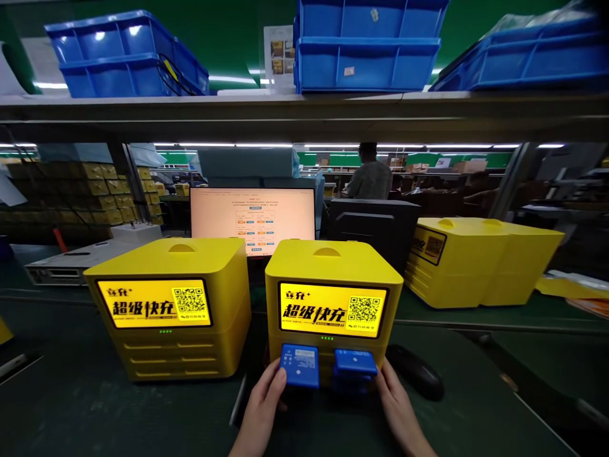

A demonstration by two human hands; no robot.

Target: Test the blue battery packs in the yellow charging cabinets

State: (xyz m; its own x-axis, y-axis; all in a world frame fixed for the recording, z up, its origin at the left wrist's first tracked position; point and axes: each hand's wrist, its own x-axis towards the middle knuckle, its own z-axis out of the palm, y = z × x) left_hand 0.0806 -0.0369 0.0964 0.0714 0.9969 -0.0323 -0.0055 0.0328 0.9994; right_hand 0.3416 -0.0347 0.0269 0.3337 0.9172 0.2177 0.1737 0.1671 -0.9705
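**At the Table (85, 406): Current Hold**

Against the lower front of the middle yellow box (333, 266), the left hand (261, 406) grips the left blue pack (299, 365), fingers curled on its side edge. The right hand (397, 406) grips the right blue pack (355, 363) just beside it.

1. Dark green bench (95, 406), matte top, runs the full width.
2. On it, front: left yellow station (176, 304) and middle yellow station (333, 279), side by side, apart.
3. Black mouse (416, 371) just right of the middle station.
4. Behind: monitor (252, 219), grey flat unit (71, 263) at left, black box (375, 228), more yellow stations (480, 260) at right.
5. Overhead shelf (304, 108) carries blue bins (366, 44), stacked.
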